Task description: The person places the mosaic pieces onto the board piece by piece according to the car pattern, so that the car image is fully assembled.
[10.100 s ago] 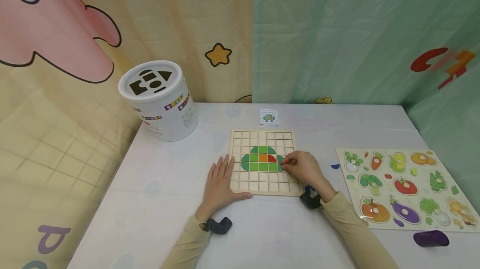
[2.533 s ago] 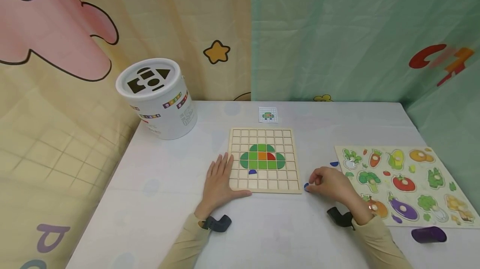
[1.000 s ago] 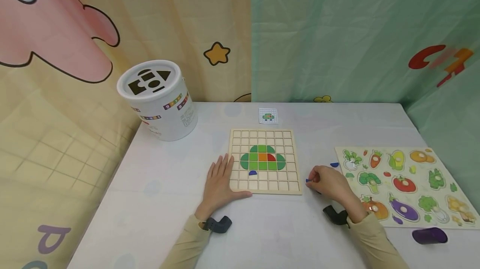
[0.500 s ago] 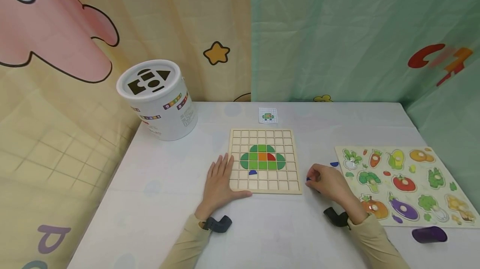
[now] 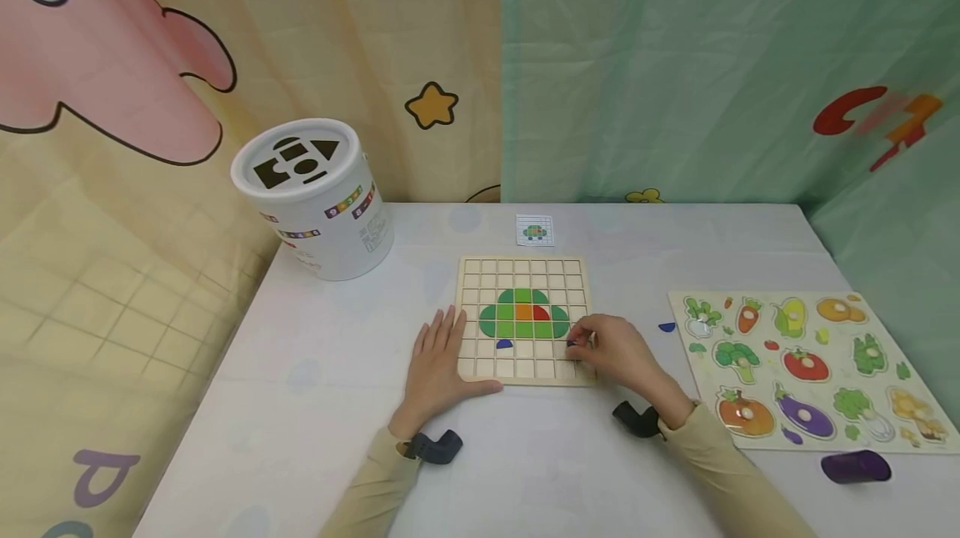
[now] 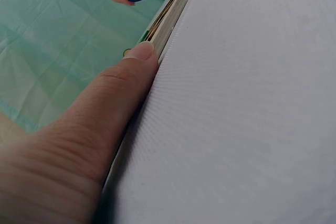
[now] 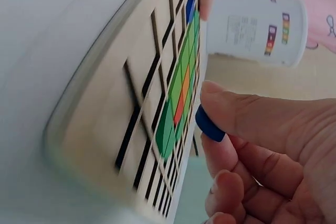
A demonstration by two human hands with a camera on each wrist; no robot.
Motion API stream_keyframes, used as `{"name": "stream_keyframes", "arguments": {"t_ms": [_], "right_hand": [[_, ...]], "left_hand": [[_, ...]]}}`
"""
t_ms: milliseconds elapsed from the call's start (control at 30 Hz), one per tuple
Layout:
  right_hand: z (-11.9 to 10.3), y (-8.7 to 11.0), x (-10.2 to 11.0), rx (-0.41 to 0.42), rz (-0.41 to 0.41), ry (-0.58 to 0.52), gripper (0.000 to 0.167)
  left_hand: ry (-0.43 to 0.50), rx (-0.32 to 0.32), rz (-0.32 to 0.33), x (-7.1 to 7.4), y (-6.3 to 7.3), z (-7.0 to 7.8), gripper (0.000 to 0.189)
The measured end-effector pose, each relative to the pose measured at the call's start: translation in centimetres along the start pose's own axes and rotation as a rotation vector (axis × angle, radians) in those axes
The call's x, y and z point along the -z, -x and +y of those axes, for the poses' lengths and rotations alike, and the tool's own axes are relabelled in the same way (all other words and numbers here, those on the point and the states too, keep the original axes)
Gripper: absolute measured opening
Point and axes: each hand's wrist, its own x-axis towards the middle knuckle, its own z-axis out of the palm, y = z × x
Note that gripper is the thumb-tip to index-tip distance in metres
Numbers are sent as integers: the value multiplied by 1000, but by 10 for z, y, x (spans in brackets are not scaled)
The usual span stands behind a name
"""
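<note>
My left hand point(image 5: 438, 359) lies spread at the left side of the wooden grid board point(image 5: 487, 371), fingers on its left edge and thumb at its front edge. In the left wrist view the thumb point(image 6: 118, 85) presses against the board's rim. Above the board's right part, my right hand point(image 5: 615, 350) pinches a blue half-circle tile point(image 7: 209, 124) between thumb and finger. Green, orange and red tiles point(image 5: 524, 313) form a car-like shape in the grid. Directly under its left part sits another blue half-circle tile point(image 5: 504, 344).
A small picture card point(image 5: 535, 231) lies behind the board. One more blue half-circle point(image 5: 667, 327) lies beside the vegetable puzzle board point(image 5: 765, 429) on the right. A purple cup-like object point(image 5: 856, 466) is at the front right. A white bucket point(image 5: 337, 229) stands back left.
From the table right of the board, my right hand has moved left over the grid with the blue tile. Since ten seconds ago, a blue tile has appeared in the grid. The left hand stays put.
</note>
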Motion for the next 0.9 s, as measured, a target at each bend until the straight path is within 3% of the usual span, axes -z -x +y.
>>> {"name": "stream_keyframes", "arguments": {"t_ms": [467,900], "right_hand": [[-35,-29,-36,151,-86,-15,8],[-46,-37,-54,194,-89,-9,2]], "left_hand": [[-29,13,-11,-2,-1,-2,123],[-22,19,-18,0,-1,-1,123]]}}
